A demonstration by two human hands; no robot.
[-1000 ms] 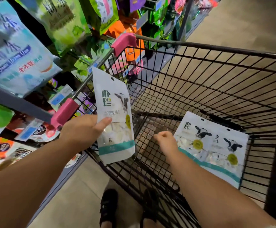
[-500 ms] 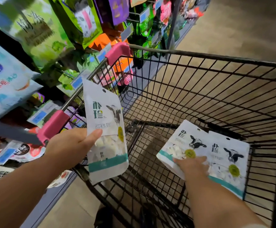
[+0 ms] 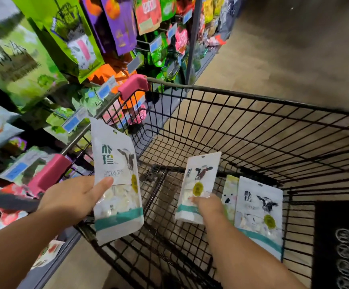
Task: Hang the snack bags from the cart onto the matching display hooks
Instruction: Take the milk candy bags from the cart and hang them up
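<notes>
My left hand (image 3: 73, 200) holds a white snack bag (image 3: 117, 180) with a cow print and a teal band upright over the near left corner of the black wire cart (image 3: 252, 130). My right hand (image 3: 209, 205) pinches a second matching white bag (image 3: 199, 180) and holds it raised inside the cart. A third matching bag (image 3: 259, 215) leans against the cart's right side, with a pale bag with a bear face (image 3: 229, 195) just to its left. Display hooks with blue price tags (image 3: 154, 45) stick out from the shelving at the left.
Green, purple, orange and red snack bags (image 3: 69, 38) hang densely on the shelving to the left of the cart. Pink bumpers (image 3: 134, 86) cap the cart's left rim. A tan floor aisle (image 3: 284, 55) runs beyond the cart. A black mat (image 3: 340, 243) lies at the right.
My right hand has lifted one cow-print bag up off the pair in the cart, uncovering the bear-face bag. My left hand still holds its bag.
</notes>
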